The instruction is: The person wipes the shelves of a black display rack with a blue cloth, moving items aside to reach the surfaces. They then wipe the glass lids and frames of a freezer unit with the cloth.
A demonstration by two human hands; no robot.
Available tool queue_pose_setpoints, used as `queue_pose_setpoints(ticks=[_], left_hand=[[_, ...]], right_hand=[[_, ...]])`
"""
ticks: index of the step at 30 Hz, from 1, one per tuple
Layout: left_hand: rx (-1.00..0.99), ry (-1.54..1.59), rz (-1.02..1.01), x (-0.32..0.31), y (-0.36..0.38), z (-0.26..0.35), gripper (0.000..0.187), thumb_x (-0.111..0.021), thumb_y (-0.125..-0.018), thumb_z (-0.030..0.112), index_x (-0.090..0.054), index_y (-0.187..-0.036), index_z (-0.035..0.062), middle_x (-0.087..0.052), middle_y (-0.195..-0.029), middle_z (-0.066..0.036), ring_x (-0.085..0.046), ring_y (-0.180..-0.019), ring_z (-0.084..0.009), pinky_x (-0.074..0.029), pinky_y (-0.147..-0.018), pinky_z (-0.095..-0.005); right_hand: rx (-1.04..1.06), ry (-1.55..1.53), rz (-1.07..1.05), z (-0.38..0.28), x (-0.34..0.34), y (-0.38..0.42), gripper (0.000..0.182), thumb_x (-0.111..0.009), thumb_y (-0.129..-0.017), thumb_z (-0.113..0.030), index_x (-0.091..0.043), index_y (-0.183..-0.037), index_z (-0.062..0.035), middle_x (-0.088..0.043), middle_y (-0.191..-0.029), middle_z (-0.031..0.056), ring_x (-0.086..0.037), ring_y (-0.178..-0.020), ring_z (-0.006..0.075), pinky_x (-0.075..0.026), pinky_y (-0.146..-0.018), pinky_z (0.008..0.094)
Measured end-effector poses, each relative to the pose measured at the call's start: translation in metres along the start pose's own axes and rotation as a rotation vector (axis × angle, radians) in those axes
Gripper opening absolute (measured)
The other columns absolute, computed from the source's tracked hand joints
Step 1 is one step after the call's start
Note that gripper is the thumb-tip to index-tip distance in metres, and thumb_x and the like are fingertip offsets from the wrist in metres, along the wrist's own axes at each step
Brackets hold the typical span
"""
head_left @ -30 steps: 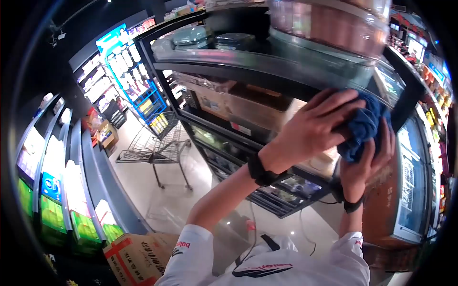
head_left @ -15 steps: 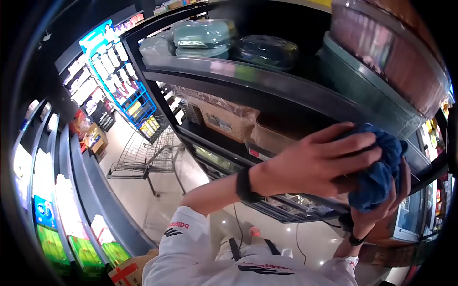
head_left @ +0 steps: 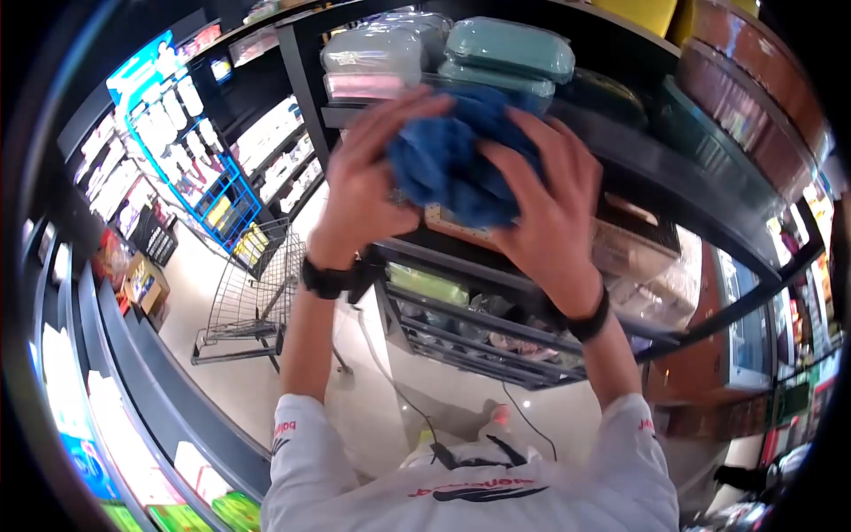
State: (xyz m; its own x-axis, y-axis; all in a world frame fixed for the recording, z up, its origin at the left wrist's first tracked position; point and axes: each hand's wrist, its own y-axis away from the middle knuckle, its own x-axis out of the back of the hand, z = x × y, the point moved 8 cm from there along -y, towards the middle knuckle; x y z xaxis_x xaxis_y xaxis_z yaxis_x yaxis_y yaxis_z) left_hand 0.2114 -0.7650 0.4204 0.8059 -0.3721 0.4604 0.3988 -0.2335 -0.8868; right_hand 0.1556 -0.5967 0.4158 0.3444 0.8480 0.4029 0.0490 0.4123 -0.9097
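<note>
At the far left of the frame, lit shelves of goods (head_left: pixel 53 355) curve down along the edge, and a blue wire rack (head_left: pixel 191 173) with hanging packets stands in the upper left. Below it, left of center, an empty shopping cart (head_left: pixel 253 284) stands on the pale floor (head_left: pixel 417 390). The left hand (head_left: pixel 368 182) is raised in the upper middle of the frame, with a black band (head_left: pixel 330 279) on its wrist; its fingers are spread and curled over the left side of a blue cloth (head_left: pixel 456 160), so it grips the cloth with a half-closed hand. The cloth is bunched into a loose ball between both hands, in the upper center of the frame, in front of the edge of a dark shelf (head_left: pixel 656 173). Because it is crumpled, its long axis is not clear; the bundle looks only a little wider than tall, lying roughly from left to right, and I cannot tell which way any end points. Just above the cloth, flat pale green and pink packages (head_left: pixel 505 49) lie stacked on the shelf. The right hand (head_left: pixel 545 208) presses on the right side of the cloth with the fingers spread wide and bent around it, also with a black wrist band (head_left: pixel 585 319). Both white sleeves (head_left: pixel 638 461) show at the bottom. At the right, brown containers (head_left: pixel 753 75) stand on the upper shelf.
</note>
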Motion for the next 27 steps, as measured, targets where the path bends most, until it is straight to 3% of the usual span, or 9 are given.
queue_pose_setpoints(ticks=[4, 8, 10, 11, 14, 20, 22, 24, 27], left_hand=[[-0.005, -0.255, -0.007, 0.05, 0.02, -0.033, 0.039, -0.072, -0.076, 0.007, -0.075, -0.115, 0.0084, -0.064, -0.148, -0.007, -0.048, -0.146, -0.0349, -0.042, -0.116, -0.0442], [0.185, -0.19, 0.139, 0.058, 0.047, -0.074, 0.049, -0.075, -0.08, 0.012, -0.069, -0.128, 0.004, -0.065, -0.143, -0.014, -0.05, -0.142, -0.0366, -0.042, -0.115, -0.0454], [0.239, -0.052, 0.195, 0.044, 0.057, -0.079, 0.058, -0.07, -0.084, 0.014, -0.061, -0.139, -0.0015, -0.056, -0.149, -0.019, -0.052, -0.14, -0.037, -0.041, -0.116, -0.045], [0.176, -0.219, 0.118, 0.041, 0.053, -0.069, 0.065, -0.068, -0.085, 0.021, -0.055, -0.144, -0.0043, -0.054, -0.15, -0.02, -0.053, -0.139, -0.0356, -0.041, -0.115, -0.0431], [0.229, 0.087, 0.197, 0.006, 0.058, -0.052, 0.074, -0.067, -0.09, 0.05, -0.058, -0.142, -0.0021, -0.055, -0.149, -0.023, -0.048, -0.14, -0.0415, -0.033, -0.119, -0.0523], [-0.02, 0.164, 0.13, -0.102, -0.021, 0.108, 0.067, -0.07, -0.088, 0.042, -0.059, -0.135, -0.0033, -0.054, -0.15, -0.025, -0.041, -0.145, -0.0473, -0.032, -0.119, -0.0564], [-0.077, 0.295, 0.051, -0.139, -0.058, 0.17, 0.058, -0.07, -0.086, 0.04, -0.066, -0.126, -0.0024, -0.054, -0.151, -0.024, -0.041, -0.146, -0.0475, -0.033, -0.119, -0.0572], [-0.217, 0.408, -0.004, -0.178, -0.085, 0.217, 0.059, -0.074, -0.084, 0.052, -0.073, -0.11, -0.0018, -0.054, -0.151, -0.022, -0.041, -0.146, -0.0472, -0.035, -0.117, -0.0569], [-0.188, 0.489, -0.031, -0.226, -0.118, 0.282, 0.046, -0.08, -0.086, 0.04, -0.073, -0.087, -0.0058, -0.059, -0.146, -0.018, -0.046, -0.145, -0.0412, -0.043, -0.115, -0.0498]], right_hand=[[0.034, -0.247, 0.089, -0.034, -0.063, -0.031, 0.055, -0.078, -0.06, -0.001, -0.067, -0.114, -0.0099, -0.056, -0.137, 0.0146, -0.051, -0.131, 0.0421, -0.043, -0.105, 0.051], [0.126, -0.298, 0.161, -0.06, -0.09, -0.047, 0.029, -0.069, -0.075, -0.004, -0.068, -0.103, -0.0051, -0.056, -0.134, 0.018, -0.048, -0.135, 0.0408, -0.041, -0.107, 0.0486], [0.1, -0.283, 0.154, -0.055, -0.098, -0.043, 0.042, -0.075, -0.069, -0.002, -0.067, -0.111, -0.0057, -0.052, -0.14, 0.0168, -0.048, -0.136, 0.0398, -0.041, -0.11, 0.0488], [0.11, -0.241, 0.165, -0.051, -0.089, -0.039, 0.041, -0.074, -0.07, -0.002, -0.067, -0.11, -0.0055, -0.053, -0.139, 0.0172, -0.049, -0.135, 0.0396, -0.041, -0.109, 0.048], [0.092, -0.207, 0.161, -0.025, -0.051, -0.023, 0.044, -0.078, -0.066, -0.006, -0.068, -0.108, -0.0062, -0.054, -0.136, 0.016, -0.05, -0.134, 0.0388, -0.043, -0.106, 0.0471], [0.049, -0.07, 0.226, 0.079, 0.093, 0.062, 0.046, -0.085, -0.056, -0.015, -0.071, -0.099, -0.0091, -0.06, -0.137, 0.0127, -0.057, -0.129, 0.0387, -0.047, -0.101, 0.0482], [-0.042, 0.006, 0.254, 0.114, 0.153, 0.092, 0.037, -0.083, -0.062, -0.016, -0.07, -0.095, -0.0077, -0.063, -0.137, 0.0138, -0.058, -0.129, 0.0392, -0.046, -0.104, 0.0488], [-0.052, 0.195, 0.252, 0.149, 0.207, 0.122, 0.028, -0.078, -0.067, -0.014, -0.066, -0.091, -0.0067, -0.065, -0.135, 0.0136, -0.058, -0.128, 0.0409, -0.046, -0.106, 0.05], [-0.156, 0.474, 0.231, 0.188, 0.269, 0.167, 0.023, -0.078, -0.071, -0.012, -0.062, -0.086, -0.0063, -0.066, -0.138, 0.0142, -0.057, -0.132, 0.0413, -0.044, -0.109, 0.0501]])
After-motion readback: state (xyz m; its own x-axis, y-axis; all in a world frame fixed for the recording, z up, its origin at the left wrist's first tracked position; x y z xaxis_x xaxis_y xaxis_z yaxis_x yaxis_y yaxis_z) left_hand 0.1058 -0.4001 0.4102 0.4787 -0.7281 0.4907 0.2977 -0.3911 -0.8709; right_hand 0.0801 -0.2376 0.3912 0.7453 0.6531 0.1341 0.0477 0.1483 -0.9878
